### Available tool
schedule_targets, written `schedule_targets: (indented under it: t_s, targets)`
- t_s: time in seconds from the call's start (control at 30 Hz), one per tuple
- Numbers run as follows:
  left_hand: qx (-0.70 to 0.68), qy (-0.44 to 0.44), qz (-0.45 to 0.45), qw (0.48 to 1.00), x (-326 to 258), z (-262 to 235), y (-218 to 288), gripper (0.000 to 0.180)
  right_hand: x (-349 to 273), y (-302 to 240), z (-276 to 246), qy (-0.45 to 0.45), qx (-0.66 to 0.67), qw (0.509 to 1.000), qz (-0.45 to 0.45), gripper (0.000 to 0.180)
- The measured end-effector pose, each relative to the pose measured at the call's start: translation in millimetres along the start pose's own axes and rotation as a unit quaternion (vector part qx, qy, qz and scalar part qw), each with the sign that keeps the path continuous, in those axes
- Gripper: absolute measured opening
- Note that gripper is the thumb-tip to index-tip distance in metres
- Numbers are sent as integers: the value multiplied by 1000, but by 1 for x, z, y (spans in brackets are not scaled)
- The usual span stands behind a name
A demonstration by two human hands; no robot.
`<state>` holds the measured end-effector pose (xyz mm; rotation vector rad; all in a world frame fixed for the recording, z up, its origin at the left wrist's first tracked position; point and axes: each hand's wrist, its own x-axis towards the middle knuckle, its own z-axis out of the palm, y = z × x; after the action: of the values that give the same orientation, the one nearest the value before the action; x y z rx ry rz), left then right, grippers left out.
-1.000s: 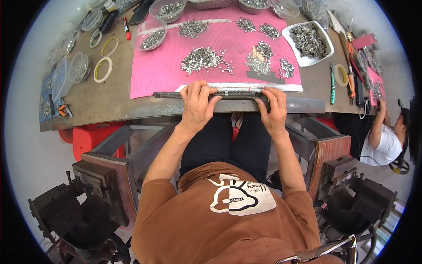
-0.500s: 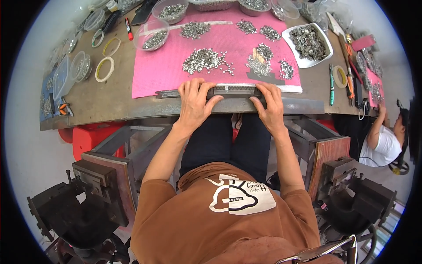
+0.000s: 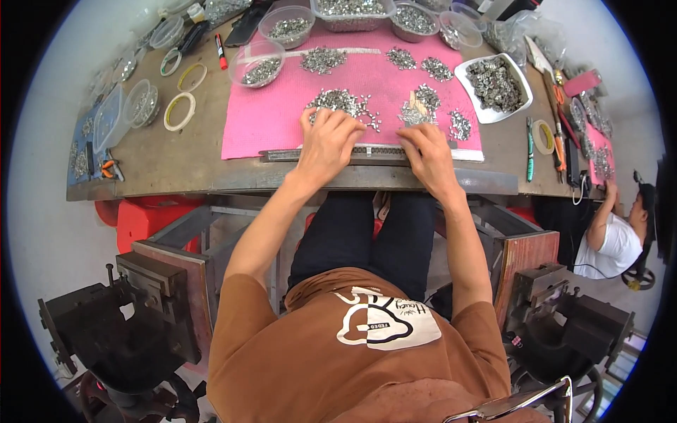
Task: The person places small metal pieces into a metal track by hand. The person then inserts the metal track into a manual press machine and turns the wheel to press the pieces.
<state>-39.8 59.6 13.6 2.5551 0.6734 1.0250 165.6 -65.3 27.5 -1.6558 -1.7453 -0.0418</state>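
A long, narrow slotted metal bar (image 3: 366, 151) lies along the front edge of the pink mat (image 3: 264, 134). My left hand (image 3: 326, 143) is above the bar's left part, palm down, its curved fingers reaching the near side of a heap of small silvery metal pieces (image 3: 337, 100). My right hand (image 3: 429, 156) is over the bar's right part, thumb and forefinger drawn together beside a pile of thin metal pins (image 3: 415, 115). Anything between those fingertips is too small to make out. The ends of some left fingers are hidden against the heap.
Clear tubs (image 3: 288, 28) of metal parts line the back. A white dish (image 3: 496, 83) of darker parts stands right of the mat. Tape rolls (image 3: 179, 112) and a red marker (image 3: 221, 52) lie left, a teal pen (image 3: 530, 149) right. A co-worker (image 3: 612, 236) sits far right.
Both hands have let go of the bar and lifted off it. The left has moved forward to the metal heap, the right toward the pins. The view has shifted slightly.
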Motion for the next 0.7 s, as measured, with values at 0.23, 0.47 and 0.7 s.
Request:
schedule_targets:
  t_s: [0.23, 0.47, 0.7]
  targets:
    - [69, -73, 32, 994, 25, 17, -18, 10, 35, 12, 41, -63, -33, 997, 38, 13]
    - [84, -96, 20, 992, 27, 18, -18, 11, 37, 16, 40, -57, 0, 998, 5, 11]
    - [84, -77, 26, 993, 23, 15, -18, 13, 37, 17, 40, -56, -11, 998, 4, 9]
